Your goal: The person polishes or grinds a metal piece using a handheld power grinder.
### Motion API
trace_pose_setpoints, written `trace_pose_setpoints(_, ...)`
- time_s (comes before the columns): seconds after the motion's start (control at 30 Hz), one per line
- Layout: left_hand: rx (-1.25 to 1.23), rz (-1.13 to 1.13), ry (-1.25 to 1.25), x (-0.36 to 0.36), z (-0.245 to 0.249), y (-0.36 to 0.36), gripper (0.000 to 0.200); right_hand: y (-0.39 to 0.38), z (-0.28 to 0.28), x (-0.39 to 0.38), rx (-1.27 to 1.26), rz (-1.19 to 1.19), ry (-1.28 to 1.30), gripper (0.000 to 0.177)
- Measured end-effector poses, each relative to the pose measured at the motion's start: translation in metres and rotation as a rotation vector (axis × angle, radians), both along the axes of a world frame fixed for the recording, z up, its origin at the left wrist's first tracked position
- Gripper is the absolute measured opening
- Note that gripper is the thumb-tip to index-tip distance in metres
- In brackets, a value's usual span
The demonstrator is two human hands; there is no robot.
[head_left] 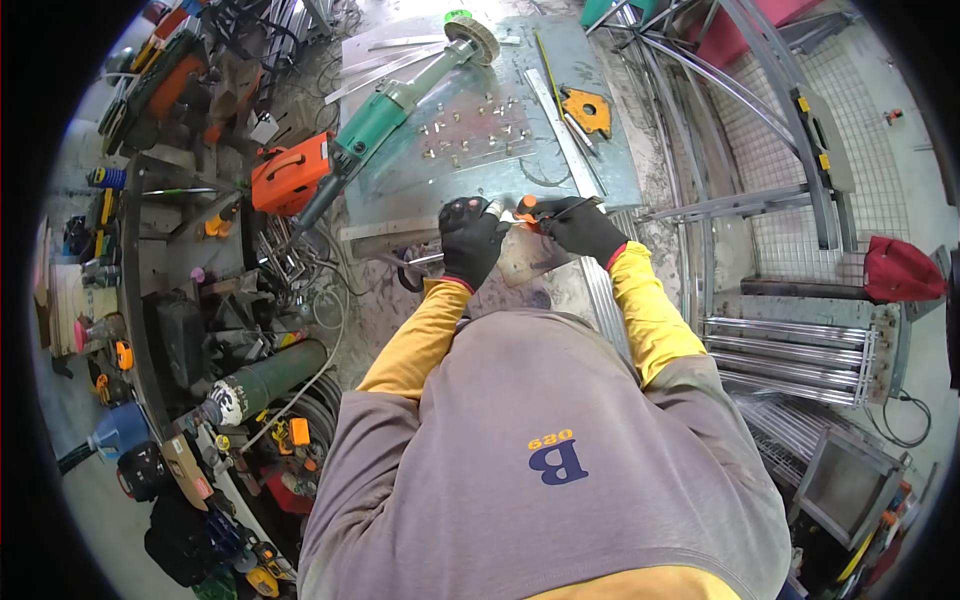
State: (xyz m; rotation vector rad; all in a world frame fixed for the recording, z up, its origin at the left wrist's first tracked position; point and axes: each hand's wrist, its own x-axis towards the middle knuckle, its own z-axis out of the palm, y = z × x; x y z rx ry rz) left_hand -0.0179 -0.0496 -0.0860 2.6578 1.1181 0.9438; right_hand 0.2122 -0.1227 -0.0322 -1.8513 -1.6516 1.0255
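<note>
Two gloved hands meet over one small metal plate. The plate lies at the near edge of the surface. It sits between the two grips and just below them, toward the body.

- **Left hand**: at 9 o'clock from the plate and touching its edge. The fingers are curled in. Whether the grip clamps the plate cannot be told, as the glove hides the contact.
- **Right hand**: at 2 o'clock from the plate. The grip is pinched on a thin dark rod, which lies nearly level and points toward 3 o'clock.
- **Orange tip**: at 12 o'clock from the plate, between the two hands.

The plate is flat, roughly four-sided and dull grey-brown with a mottled face. The gloves are black and matte, with yellow sleeves behind them.

The surface is a pale scuffed steel sheet.

- Small bright metal pieces are scattered at 11 o'clock, well apart from the plate.
- A straight steel rule lies at 12 o'clock.
- An orange arrow-shaped magnet square sits just beyond the rule.
- A green angle grinder lies slantwise at 10 o'clock, with its round disc at the far end.
</note>
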Motion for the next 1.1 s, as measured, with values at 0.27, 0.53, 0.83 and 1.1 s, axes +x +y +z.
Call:
trace_pose_setpoints(0.27, 0.040, 0.009, 0.042, 0.000, -0.004, -0.001, 0.044, -0.001, -0.014, 0.001, 0.034, -0.039, 0.105, 0.030)
trace_pose_setpoints(0.53, -0.002, 0.104, -0.001, 0.014, 0.003, -0.001, 0.043, 0.001, -0.013, -0.002, 0.020, -0.082, 0.120, 0.035)
trace_pose_setpoints(0.83, 0.012, 0.137, -0.002, 0.017, 0.008, -0.005, 0.044, 0.003, -0.031, 0.001, -0.026, -0.110, 0.234, 0.035)
trace_pose_setpoints(1.1, -0.012, 0.020, 0.055, -0.004, 0.006, 0.001, 0.042, 0.005, -0.025, 0.004, -0.011, -0.070, 0.189, 0.034)
